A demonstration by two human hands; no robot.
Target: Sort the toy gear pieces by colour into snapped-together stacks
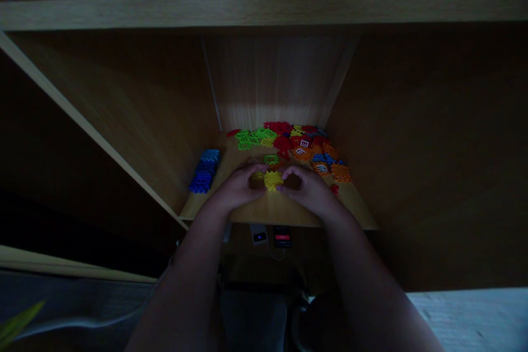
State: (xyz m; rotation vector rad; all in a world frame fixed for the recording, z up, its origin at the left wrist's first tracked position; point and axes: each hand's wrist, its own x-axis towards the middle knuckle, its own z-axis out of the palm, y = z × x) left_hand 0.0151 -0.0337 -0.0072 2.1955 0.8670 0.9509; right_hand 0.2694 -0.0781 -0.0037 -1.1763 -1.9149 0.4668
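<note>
Between my two hands is a yellow interlocking toy tile (273, 180) with notched edges, held above the wooden shelf (247, 212). My left hand (244, 181) pinches its left side, thumb below and fingers above. On the right side, my right hand (306, 187) grips it with thumb and forefinger curled in a ring. A green notched frame piece (271, 159) lies just beyond the fingertips. Another yellow piece (258, 175) shows within the curve of my left hand; whether it touches the held tile I cannot tell.
Blue pieces (205, 170) lie in a row at the shelf's left. Green pieces (256, 137), red pieces (282, 143) and orange pieces (340, 171) spread along the back and right. Wooden side walls enclose the shelf. Below its front edge lies a phone (282, 237).
</note>
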